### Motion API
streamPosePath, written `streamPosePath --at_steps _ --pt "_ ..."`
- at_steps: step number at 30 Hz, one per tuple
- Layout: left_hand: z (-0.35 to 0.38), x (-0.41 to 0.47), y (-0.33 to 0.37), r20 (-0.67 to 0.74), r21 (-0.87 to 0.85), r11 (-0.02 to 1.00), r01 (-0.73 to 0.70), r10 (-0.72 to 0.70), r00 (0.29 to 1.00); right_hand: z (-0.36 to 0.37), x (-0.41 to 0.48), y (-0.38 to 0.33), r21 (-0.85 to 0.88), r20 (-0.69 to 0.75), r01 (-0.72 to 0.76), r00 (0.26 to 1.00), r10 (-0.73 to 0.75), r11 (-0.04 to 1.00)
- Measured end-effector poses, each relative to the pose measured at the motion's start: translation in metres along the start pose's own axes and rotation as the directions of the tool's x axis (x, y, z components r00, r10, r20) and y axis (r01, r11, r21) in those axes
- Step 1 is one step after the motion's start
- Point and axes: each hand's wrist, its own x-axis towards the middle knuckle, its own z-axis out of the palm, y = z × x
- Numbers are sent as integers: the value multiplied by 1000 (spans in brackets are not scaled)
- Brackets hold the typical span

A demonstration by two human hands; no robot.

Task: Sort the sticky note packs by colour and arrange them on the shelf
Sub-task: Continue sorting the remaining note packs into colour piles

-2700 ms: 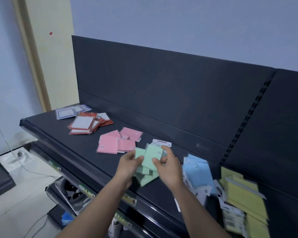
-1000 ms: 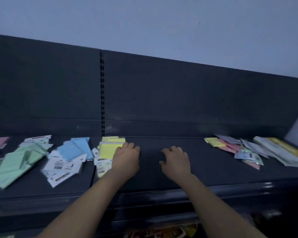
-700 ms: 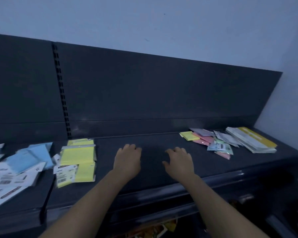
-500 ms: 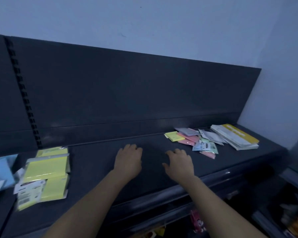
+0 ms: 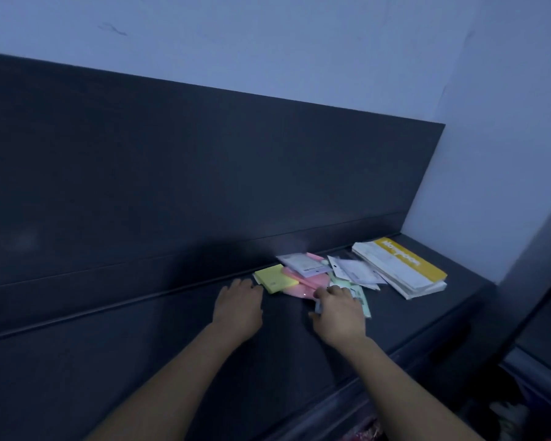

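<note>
A: Now, your left grip (image 5: 237,308) lies flat, fingers straight, on the shelf (image 5: 140,361), just beside the yellow pack (image 5: 275,278).
B: And your right grip (image 5: 337,313) rests on the green pack (image 5: 363,300) in the mixed pile (image 5: 350,272); whether it's pinching, I cannot tell. Pink pack (image 5: 315,279) lies between the two packs.

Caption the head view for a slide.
Left hand beside a yellow pack, right hand on a green pack in the shelf's mixed pile.
</note>
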Motion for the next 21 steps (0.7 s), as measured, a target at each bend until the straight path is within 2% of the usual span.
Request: streamPosePath --at_steps 8,14,17,21 --pt "30 55 14 95 -82 995 54 -46 994 21 36 36 15 105 -12 994 11 1000" --pt "42 81 19 225 -118 986 118 -89 970 23 54 47 52 67 85 994 -89 995" --pt "48 87 24 138 -98 990 106 -91 986 25 62 51 74 27 108 994 -110 991" --pt "44 92 35 19 167 986 21 -25 999 31 68 55 124 -37 103 994 -99 987"
